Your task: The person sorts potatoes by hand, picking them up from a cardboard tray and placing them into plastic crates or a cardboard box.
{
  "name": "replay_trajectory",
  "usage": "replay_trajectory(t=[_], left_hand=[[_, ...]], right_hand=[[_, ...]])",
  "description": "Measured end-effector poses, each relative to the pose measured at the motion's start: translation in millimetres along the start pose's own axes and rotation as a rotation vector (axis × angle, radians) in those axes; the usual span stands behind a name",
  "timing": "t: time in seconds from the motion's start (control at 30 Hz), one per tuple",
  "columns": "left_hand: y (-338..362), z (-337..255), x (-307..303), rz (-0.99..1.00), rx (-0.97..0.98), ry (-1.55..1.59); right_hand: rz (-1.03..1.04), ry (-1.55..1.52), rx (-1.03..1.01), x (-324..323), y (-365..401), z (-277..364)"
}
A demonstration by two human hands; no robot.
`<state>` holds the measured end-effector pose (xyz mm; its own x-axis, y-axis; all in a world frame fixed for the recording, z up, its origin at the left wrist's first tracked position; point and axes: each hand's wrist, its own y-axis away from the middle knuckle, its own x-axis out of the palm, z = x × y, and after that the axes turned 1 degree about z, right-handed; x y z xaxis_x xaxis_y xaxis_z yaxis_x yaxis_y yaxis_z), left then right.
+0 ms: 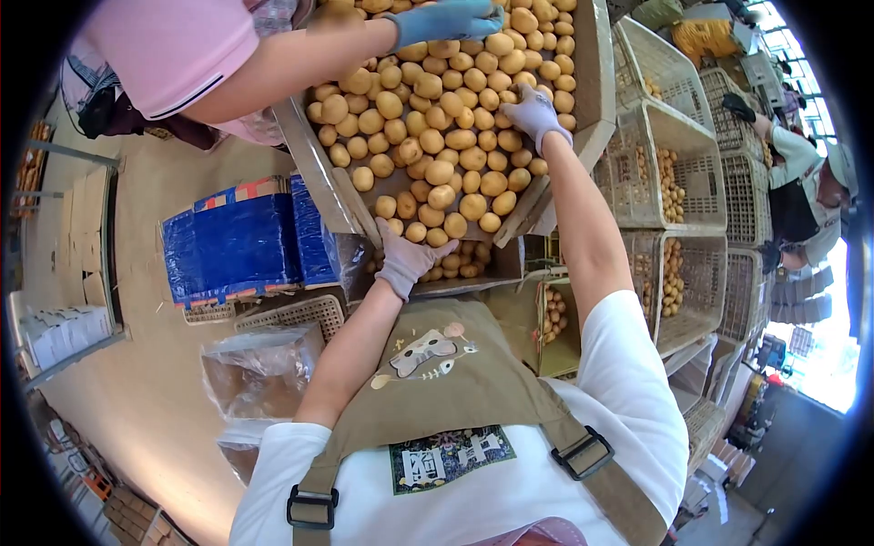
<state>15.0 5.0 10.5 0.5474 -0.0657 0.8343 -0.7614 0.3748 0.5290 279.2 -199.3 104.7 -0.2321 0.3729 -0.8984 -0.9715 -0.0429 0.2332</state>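
A sloping tray [594,68] full of small yellow potatoes [442,173] lies in front of me. My left hand [407,261], in a pale glove, is at the tray's narrow near end with thumb and fingers spread, beside the lowest potatoes. My right hand [537,116], gloved too, reaches over the potatoes near the right wall, fingers apart and touching them; its fingertips are partly hidden among them. Below the tray's mouth, more potatoes [455,264] sit in a box [505,264], partly covered by my left hand.
Another person's blue-gloved hand [446,20] extends over the tray's far side. Plastic crates [678,168] holding potatoes stand at right, with another person [810,182] beyond. At left are a blue-wrapped box [232,246] and a plastic-lined carton [259,369]. A green container [557,341] holds potatoes near my right side.
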Motion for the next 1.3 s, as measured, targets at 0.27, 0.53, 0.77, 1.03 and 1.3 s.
replay_trajectory(t=[0.27,0.53,0.77,1.03,1.3], left_hand=[[-5.2,0.0,-9.2,-0.040,0.022,0.027],[1.4,-1.6,1.6,0.141,-0.022,-0.122],[3.7,0.4,-3.0,0.009,-0.056,-0.027],[-0.4,-2.6,-7.1,0.003,-0.037,-0.052],[-2.1,-5.1,-16.2,0.121,-0.015,-0.136]], right_hand=[[-0.013,-1.911,-0.205,3.8,67.0,-44.7],[-0.214,-1.964,-0.218,-7.9,148.4,-64.6],[-0.213,-2.029,-0.073,2.1,162.4,-61.8],[-0.200,-2.058,-0.113,4.6,162.9,-55.7],[-0.266,-1.875,-0.110,12.0,159.6,-54.5]])
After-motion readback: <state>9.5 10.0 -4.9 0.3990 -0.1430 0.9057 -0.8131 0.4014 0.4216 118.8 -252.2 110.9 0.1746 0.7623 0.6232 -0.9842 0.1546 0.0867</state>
